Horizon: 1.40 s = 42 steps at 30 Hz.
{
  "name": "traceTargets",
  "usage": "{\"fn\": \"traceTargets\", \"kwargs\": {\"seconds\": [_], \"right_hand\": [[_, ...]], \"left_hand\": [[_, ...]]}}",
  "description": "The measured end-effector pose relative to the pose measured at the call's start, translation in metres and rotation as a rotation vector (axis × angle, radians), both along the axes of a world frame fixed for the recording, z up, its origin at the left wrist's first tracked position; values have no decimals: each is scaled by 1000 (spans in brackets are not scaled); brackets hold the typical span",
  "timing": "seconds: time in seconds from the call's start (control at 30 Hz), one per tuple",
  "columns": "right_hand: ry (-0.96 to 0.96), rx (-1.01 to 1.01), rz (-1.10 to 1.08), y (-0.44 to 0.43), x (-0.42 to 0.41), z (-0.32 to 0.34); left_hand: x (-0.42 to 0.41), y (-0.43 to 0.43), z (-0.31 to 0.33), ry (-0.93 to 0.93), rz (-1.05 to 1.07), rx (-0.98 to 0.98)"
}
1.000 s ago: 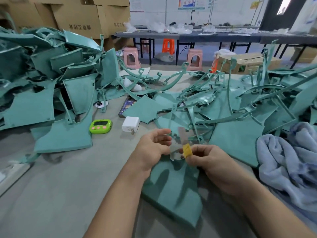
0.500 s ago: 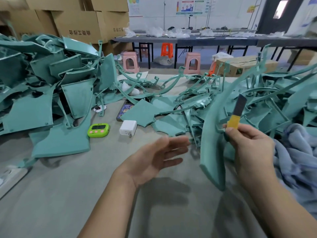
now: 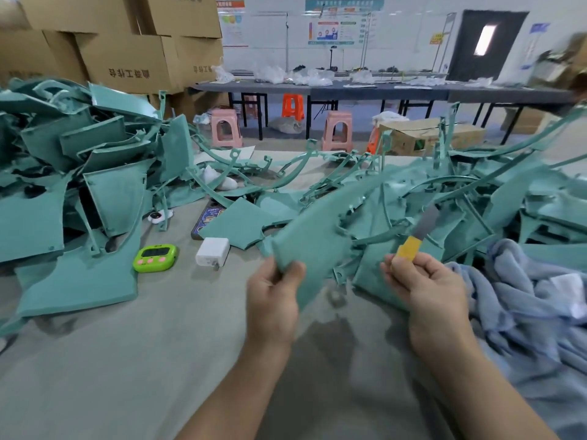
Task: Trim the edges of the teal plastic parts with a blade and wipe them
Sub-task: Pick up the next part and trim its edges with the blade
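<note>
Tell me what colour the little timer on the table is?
The timer is lime green with pink buttons, clearest in the head view.

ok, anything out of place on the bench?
Nothing looks spilled or broken. A phone lies partly covered at the edge of the teal parts, with a white charger and green timer beside it: loose personal items in a cutting area.

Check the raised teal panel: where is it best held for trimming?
Hold the panel by its near bottom corner, pinched from the left, as the left hand does. It slants up to the right, which probably leaves its long edges free for the blade in the right hand.
</note>
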State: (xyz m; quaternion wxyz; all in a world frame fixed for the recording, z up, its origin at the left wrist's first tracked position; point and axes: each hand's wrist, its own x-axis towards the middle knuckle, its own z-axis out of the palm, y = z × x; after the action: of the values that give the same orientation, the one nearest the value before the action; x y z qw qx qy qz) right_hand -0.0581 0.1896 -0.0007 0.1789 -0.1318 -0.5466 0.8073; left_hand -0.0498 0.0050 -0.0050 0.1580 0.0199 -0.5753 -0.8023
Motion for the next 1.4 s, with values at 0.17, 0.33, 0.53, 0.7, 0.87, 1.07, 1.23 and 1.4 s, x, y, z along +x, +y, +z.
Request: {"fn": "traceTargets", "kwargs": {"seconds": [0.17, 0.33, 0.53, 0.7, 0.87, 1.07, 1.23, 1.4], "right_hand": [[140, 485, 84, -6, 15, 6], [198, 885, 249, -27, 28, -2], [242, 971, 187, -22, 35, 6], [296, 1077, 179, -32, 52, 13], [272, 1217, 161, -36, 57, 19], [133, 1274, -263, -17, 49, 30], [285, 1238, 93, -42, 68, 25], [79, 1282, -248, -10, 44, 28]], "left_hand": [[-16, -38, -7, 115, 135, -509], [-10, -34, -14, 96, 129, -838], [-3, -33, -10, 155, 81, -920], [-6, -44, -10, 158, -14, -921], [-9, -45, -14, 20, -86, -814], [-15, -47, -24, 4, -55, -832], [-16, -46, -23, -5, -32, -913], [-13, -42, -22, 3, -17, -888]]}}
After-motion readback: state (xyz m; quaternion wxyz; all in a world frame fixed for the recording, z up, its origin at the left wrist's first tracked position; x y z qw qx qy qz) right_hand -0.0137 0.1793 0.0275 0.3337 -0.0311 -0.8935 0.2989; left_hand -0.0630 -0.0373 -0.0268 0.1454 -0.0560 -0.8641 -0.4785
